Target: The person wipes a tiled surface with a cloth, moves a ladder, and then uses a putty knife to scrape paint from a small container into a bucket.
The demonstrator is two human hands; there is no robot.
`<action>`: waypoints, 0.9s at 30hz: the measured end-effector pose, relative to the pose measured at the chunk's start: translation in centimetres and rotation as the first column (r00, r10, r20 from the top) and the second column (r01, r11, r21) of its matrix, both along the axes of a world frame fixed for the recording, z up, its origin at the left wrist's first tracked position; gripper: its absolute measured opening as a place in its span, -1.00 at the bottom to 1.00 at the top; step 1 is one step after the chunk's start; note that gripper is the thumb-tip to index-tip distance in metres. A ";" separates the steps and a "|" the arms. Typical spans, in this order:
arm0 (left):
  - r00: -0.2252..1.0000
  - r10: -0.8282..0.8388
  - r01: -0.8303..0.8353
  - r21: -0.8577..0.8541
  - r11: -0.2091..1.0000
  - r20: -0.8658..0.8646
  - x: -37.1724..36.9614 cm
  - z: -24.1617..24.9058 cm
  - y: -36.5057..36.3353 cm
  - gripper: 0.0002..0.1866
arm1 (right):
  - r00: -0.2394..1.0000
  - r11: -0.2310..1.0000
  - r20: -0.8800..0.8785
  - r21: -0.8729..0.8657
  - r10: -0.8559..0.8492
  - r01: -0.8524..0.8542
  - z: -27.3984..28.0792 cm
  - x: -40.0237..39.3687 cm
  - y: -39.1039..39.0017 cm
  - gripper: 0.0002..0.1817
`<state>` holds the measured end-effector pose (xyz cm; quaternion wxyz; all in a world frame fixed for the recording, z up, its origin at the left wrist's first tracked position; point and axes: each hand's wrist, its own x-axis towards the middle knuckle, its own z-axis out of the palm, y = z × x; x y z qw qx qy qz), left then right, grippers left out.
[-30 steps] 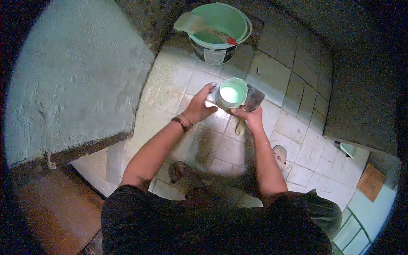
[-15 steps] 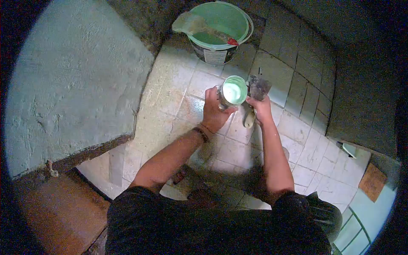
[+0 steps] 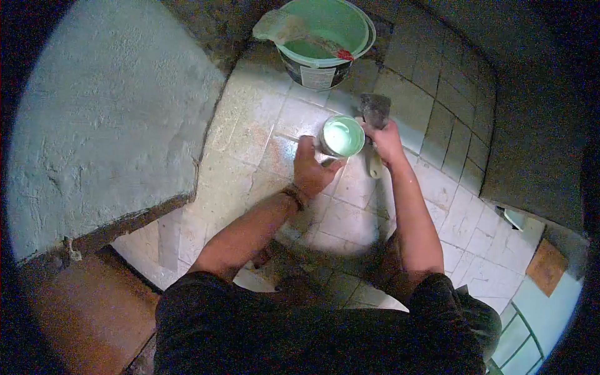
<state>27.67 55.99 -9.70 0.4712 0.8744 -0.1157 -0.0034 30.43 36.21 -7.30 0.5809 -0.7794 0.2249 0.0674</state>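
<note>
My left hand (image 3: 314, 170) is closed round the left and near side of a small can (image 3: 344, 139) of pale green paint, open at the top. Part of the can's side is hidden by my fingers. In my right hand (image 3: 386, 142), just right of the can, is a flat paintbrush (image 3: 375, 110). Its wide, dark grey head points away from me. The pale handle with a hole in its end sticks out below my fist. A thin pale strip beside my left fingers is too blurred to name.
A large bucket (image 3: 317, 78), green inside, stands on the floor ahead, with a red-ended tool (image 3: 345, 55) across its rim. A pale wall (image 3: 112, 125) rises at left. White tiles (image 3: 350, 222) cover the floor. A brown panel (image 3: 548, 269) is at right.
The brush in my right hand has moved slightly away from me and its handle has swung more upright. My left hand has shifted a little on the can, which has moved slightly nearer me.
</note>
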 end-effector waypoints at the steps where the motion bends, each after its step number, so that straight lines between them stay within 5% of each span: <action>1: 1.000 -0.002 0.002 -0.004 1.000 -0.002 0.6 -0.2 0.5 -0.14 | 0.997 0.996 0.048 0.060 -0.063 0.061 0.3 -0.7 -0.2 -0.73; 3: 0.981 -0.127 0.143 -0.106 0.984 0.146 2.6 -0.9 1.1 0.05 | 0.987 0.985 0.090 0.115 -0.136 0.125 1.1 -2.7 -1.1 -0.75; 5: 0.971 -0.216 0.232 -0.166 0.958 0.107 4.6 -1.4 1.0 0.12 | 0.967 0.937 -0.253 0.331 -0.029 0.115 1.9 -5.4 -2.3 -0.75; 8: 0.937 -0.346 0.345 -0.256 0.903 0.044 5.8 -2.3 0.3 0.14 | 0.941 0.927 -0.322 0.375 0.108 0.022 4.3 -8.4 -2.4 -0.73; 14: 0.872 -0.489 0.463 -0.377 0.802 0.028 7.2 -1.7 -0.2 -0.05 | 0.936 0.948 -0.254 0.267 0.243 -0.174 3.6 -8.9 -3.3 -0.62; 16: 0.819 -0.561 0.572 -0.230 0.787 0.120 7.9 -1.9 0.2 -0.07 | 0.942 0.968 -0.237 0.143 0.238 -0.209 4.5 -7.6 -2.8 -0.66; 20: 0.767 -0.606 0.383 -0.607 0.697 -0.212 8.4 -4.3 -0.3 -0.03 | 0.903 0.949 -0.300 0.037 0.308 -0.312 6.5 -6.0 -3.3 -0.69; 23: 0.797 -0.604 0.553 -0.412 0.724 0.008 8.1 -2.7 0.4 -0.03 | 0.887 0.934 -0.314 -0.001 0.339 -0.357 5.9 -5.7 -4.0 -0.69; 27: 0.810 -0.586 0.558 -0.284 0.780 -0.021 8.0 -1.7 0.6 -0.02 | 0.885 0.907 -0.275 -0.086 0.376 -0.412 5.7 -5.0 -3.7 -0.65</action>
